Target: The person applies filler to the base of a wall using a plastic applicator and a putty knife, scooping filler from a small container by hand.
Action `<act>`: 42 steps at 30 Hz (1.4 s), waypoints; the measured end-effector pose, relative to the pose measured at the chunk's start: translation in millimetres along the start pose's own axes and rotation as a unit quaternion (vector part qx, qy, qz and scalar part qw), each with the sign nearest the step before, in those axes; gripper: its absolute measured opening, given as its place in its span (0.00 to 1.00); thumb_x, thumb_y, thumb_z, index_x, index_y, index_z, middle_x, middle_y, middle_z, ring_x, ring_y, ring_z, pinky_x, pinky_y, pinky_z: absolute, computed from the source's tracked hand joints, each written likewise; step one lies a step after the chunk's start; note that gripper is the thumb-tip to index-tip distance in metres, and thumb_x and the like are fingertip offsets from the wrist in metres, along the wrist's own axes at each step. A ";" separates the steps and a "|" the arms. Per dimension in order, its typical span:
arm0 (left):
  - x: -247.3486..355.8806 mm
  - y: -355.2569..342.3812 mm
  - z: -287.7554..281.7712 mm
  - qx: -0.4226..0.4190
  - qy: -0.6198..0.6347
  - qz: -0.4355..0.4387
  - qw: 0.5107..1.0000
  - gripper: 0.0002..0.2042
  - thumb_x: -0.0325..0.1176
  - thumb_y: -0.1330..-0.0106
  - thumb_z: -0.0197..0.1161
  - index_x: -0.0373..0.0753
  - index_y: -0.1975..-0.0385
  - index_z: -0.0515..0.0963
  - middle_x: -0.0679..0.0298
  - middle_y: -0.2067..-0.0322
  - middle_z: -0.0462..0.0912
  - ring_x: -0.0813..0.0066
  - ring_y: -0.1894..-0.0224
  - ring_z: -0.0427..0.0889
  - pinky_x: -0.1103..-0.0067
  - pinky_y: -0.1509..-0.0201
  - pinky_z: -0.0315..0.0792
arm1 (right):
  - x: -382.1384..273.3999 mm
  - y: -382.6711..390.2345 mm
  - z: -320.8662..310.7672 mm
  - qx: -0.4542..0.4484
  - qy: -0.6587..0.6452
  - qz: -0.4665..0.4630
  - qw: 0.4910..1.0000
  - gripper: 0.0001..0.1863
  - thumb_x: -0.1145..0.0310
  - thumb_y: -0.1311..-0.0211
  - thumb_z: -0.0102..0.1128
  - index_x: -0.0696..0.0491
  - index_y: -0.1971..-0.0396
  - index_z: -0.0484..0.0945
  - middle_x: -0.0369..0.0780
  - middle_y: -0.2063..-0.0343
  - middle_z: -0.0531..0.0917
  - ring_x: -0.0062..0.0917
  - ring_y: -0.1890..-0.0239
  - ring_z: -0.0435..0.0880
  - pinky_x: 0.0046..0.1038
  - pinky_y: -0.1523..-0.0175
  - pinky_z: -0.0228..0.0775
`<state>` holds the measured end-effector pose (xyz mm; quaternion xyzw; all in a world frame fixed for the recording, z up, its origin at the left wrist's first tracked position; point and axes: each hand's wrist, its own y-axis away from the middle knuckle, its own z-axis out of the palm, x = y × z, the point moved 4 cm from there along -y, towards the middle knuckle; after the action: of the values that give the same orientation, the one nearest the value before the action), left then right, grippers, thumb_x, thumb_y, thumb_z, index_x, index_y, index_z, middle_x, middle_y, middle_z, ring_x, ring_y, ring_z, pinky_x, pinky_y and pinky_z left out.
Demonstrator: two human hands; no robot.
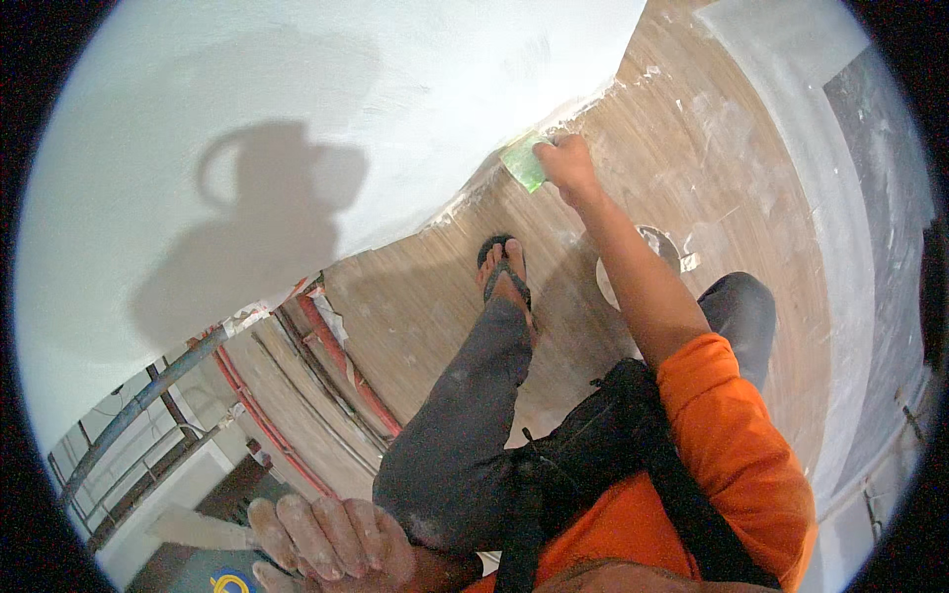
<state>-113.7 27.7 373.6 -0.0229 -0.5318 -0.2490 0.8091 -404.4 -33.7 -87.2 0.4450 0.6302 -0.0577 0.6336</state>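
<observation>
My right hand [565, 168] grips a translucent green flat scraper [522, 160] at the crack where the white wall [415, 89] meets the wood-patterned floor [415, 326]. Rough white filler or debris lines this edge. At the bottom left, my left hand [326, 539] has its dusty fingers curled round a pale-bladed putty knife [203, 529], whose handle is mostly hidden. A round pale container [613, 282] sits behind my right forearm, partly covered by it.
My sandalled foot [502, 272] rests near the wall's base. Red and grey pipes [316, 321] run at the left, with metal rails and a grey object marked in yellow. A pale strip [840, 247] and a dark, white-smeared surface curve along the right side.
</observation>
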 end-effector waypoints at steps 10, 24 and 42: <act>-21.3 0.4 5.3 0.060 -0.006 0.062 0.996 0.12 0.43 0.25 0.50 0.39 0.59 0.70 0.63 0.74 0.70 0.76 0.82 0.64 0.80 0.81 0.63 | -66.6 88.0 -128.7 -0.060 -0.146 0.009 0.987 0.17 0.70 0.35 0.61 0.68 0.52 0.80 0.42 0.64 0.86 0.24 0.65 0.84 0.26 0.59 0.74; -42.1 -10.4 52.0 0.106 -0.423 -0.085 0.896 0.11 0.36 0.28 0.56 0.36 0.55 0.77 0.67 0.76 0.77 0.84 0.84 0.67 0.84 0.83 0.57 | -73.2 108.4 -213.7 0.072 -0.377 0.039 0.923 0.15 0.70 0.37 0.63 0.65 0.55 0.79 0.43 0.64 0.85 0.27 0.65 0.84 0.30 0.59 0.76; -221.4 -77.9 90.0 -0.409 -0.384 -0.163 0.812 0.13 0.37 0.30 0.64 0.33 0.56 0.78 0.64 0.71 0.81 0.80 0.69 0.76 0.77 0.64 0.73 | -6.6 87.4 -105.3 0.003 0.255 -0.075 0.964 0.22 0.64 0.46 0.67 0.63 0.54 0.80 0.59 0.57 0.83 0.52 0.52 0.83 0.43 0.46 0.73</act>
<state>-292.1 70.6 201.8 -0.3582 -0.6443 -0.5427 0.4025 -429.0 82.2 -18.6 0.3987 0.8023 0.0089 0.4442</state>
